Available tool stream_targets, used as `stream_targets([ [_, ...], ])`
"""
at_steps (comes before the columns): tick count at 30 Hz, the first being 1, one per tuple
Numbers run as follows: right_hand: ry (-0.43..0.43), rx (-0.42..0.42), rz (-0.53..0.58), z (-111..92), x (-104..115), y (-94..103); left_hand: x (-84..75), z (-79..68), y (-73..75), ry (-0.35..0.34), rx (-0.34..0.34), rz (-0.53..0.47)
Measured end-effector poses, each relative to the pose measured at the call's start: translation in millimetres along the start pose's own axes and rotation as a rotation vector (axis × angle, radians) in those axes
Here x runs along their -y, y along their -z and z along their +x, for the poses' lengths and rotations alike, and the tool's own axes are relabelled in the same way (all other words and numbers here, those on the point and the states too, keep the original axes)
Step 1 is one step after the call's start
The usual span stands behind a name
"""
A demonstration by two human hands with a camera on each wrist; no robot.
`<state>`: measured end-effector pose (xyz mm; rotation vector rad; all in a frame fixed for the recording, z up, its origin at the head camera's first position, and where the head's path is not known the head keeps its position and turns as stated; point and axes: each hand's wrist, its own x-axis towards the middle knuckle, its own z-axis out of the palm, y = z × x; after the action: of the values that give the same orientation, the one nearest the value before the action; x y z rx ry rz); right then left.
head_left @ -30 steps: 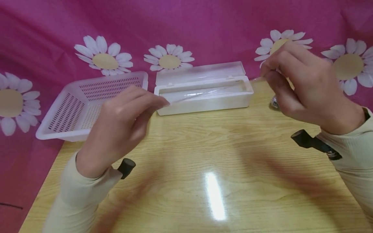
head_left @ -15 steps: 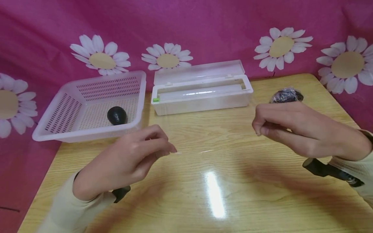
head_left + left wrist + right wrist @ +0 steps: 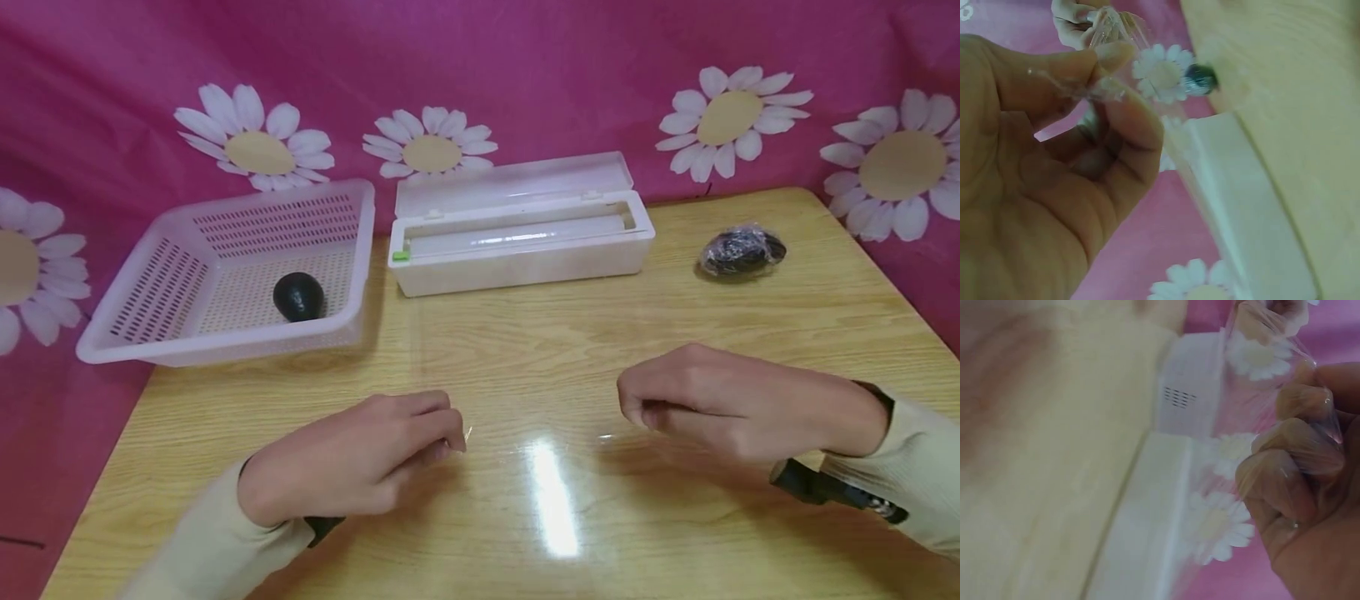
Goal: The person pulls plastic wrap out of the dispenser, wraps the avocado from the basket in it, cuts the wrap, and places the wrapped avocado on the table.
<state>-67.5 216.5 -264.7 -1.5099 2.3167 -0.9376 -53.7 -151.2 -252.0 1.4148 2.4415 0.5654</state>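
Observation:
Between my two hands stretches a thin sheet of clear plastic wrap (image 3: 1110,28), low over the front of the table. My left hand (image 3: 360,458) pinches one corner between thumb and forefinger. The right hand (image 3: 720,404) grips the other corner with curled fingers, and film lies over those fingers in the right wrist view. Behind the hands stands a white wrap dispenser (image 3: 525,267), its lid raised and a roll of wrap (image 3: 517,233) inside. Faint film edges run from the dispenser toward the hands. A green slider (image 3: 401,256) sits at the dispenser's left end.
At the back left is a white perforated basket (image 3: 225,346) holding one dark, smooth, egg-shaped fruit (image 3: 298,297). A similar dark fruit wrapped in film (image 3: 742,251) lies at the back right. A pink flowered cloth (image 3: 540,75) hangs behind the table (image 3: 510,333).
Both hands have come down and toward the front edge, drawing the wrap away from the dispenser. The basket's fruit and the wrapped fruit have come into full view.

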Motion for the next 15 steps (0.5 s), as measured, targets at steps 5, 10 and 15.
stream_targets([
  [5, -0.067, 0.066, 0.085, -3, -12, -17.1, 9.9, 3.1, -17.3, 0.015, 0.063, -0.014],
  [10, -0.072, 0.08, 0.105, -4, -24, -33.1, 17.5, 7.6, -30.8, 0.046, 0.123, -0.044],
  [15, -0.092, 0.097, 0.108, -4, -33, -45.9, 24.8, 10.2, -43.6, 0.049, 0.151, -0.052],
])
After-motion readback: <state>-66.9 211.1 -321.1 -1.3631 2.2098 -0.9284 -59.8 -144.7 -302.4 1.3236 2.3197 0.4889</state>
